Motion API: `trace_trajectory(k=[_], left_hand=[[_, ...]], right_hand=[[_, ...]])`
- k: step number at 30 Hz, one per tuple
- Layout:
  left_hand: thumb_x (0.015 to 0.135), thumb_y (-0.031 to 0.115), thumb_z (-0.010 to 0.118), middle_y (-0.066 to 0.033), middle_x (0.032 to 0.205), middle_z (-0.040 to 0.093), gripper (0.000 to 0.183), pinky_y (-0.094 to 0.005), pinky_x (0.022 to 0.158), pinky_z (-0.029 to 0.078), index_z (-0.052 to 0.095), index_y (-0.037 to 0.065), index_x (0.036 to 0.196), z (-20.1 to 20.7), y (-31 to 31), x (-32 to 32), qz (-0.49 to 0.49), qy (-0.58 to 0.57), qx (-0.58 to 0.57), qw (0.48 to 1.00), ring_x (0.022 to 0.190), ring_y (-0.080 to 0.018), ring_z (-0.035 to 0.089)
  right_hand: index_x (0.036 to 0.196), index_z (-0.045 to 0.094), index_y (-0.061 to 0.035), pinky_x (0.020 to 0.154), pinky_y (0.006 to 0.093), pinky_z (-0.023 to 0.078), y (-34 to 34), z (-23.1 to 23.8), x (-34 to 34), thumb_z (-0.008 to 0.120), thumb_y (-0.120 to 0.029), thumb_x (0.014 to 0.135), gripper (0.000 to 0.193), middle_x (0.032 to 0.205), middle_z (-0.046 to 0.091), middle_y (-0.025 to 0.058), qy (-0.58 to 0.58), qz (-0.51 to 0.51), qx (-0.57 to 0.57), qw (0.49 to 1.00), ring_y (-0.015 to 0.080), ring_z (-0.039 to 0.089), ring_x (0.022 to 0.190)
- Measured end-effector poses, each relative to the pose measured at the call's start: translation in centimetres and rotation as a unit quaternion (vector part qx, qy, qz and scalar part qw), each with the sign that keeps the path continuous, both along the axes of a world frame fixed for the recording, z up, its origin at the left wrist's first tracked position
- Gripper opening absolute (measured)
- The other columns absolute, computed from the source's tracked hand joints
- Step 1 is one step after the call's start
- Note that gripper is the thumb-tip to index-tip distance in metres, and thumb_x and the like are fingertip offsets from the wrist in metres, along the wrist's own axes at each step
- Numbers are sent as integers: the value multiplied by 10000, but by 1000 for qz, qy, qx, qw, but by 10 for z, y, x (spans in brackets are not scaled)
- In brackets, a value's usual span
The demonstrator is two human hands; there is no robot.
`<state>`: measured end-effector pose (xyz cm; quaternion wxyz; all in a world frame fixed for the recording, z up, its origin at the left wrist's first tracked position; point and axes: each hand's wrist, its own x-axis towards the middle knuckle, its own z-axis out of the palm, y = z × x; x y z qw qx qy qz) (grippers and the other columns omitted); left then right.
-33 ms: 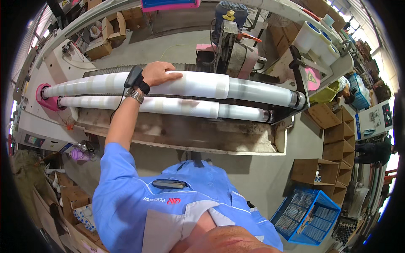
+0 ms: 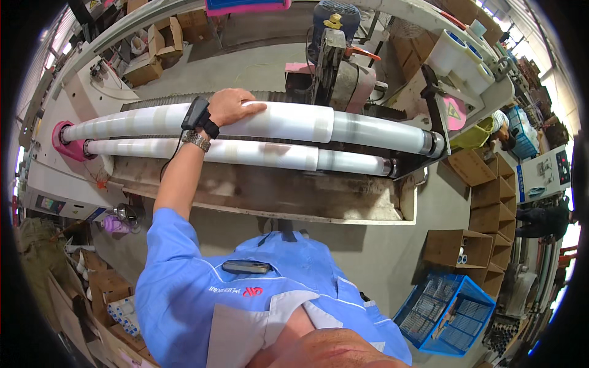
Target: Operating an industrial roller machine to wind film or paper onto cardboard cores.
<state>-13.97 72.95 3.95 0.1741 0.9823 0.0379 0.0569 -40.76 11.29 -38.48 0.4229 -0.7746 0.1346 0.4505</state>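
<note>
My left hand [image 2: 232, 105] lies palm down on the upper long white film roll [image 2: 288, 121] of a winding machine, fingers spread flat over its top. The wrist carries a black strapped device and a metal watch. Just below runs a second, thinner white roll [image 2: 257, 154], parallel to the first. Both rolls are fixed to a pink hub [image 2: 64, 138] at the left end. Only a bare stretch of my right forearm [image 2: 325, 349] shows at the lower edge; the hand itself is out of the picture.
A wooden trough [image 2: 276, 196] runs under the rolls. A motor unit [image 2: 334, 55] stands behind them. Cardboard boxes [image 2: 478, 202] stack at the right, with a blue crate [image 2: 445, 313] on the floor. More boxes [image 2: 153, 52] sit at the far left. Another person [image 2: 543, 221] stands at the right edge.
</note>
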Motion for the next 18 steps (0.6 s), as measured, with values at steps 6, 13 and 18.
trace_trajectory(k=[6, 13, 18], left_hand=[[856, 340, 724, -134, 1126, 691, 376, -381, 863, 526, 690, 116, 1156, 34, -3, 31, 38, -383, 5, 923, 1018, -298, 665], [855, 239, 697, -203, 1066, 668, 345, -406, 821, 515, 654, 67, 1152, 150, -24, 92, 97, -499, -25, 861, 988, -353, 649], [834, 254, 653, -183, 790, 694, 208, -421, 695, 532, 725, 59, 820, 168, 9, 137, 134, -491, 28, 861, 784, -358, 683]], right_hand=[[1221, 589, 6, 721, 299, 506, 1, 8, 14, 508, -182, 954, 336, 835, 656, 81, -3, -56, 20, 998, 182, 631, 802], [1204, 598, -8, 710, 300, 500, 12, 29, 22, 514, -208, 958, 328, 845, 657, 75, 12, -182, 70, 981, 183, 631, 802], [1154, 631, -2, 617, 284, 471, 9, 15, 10, 527, -187, 936, 304, 827, 654, 55, 3, -179, 82, 980, 151, 574, 677]])
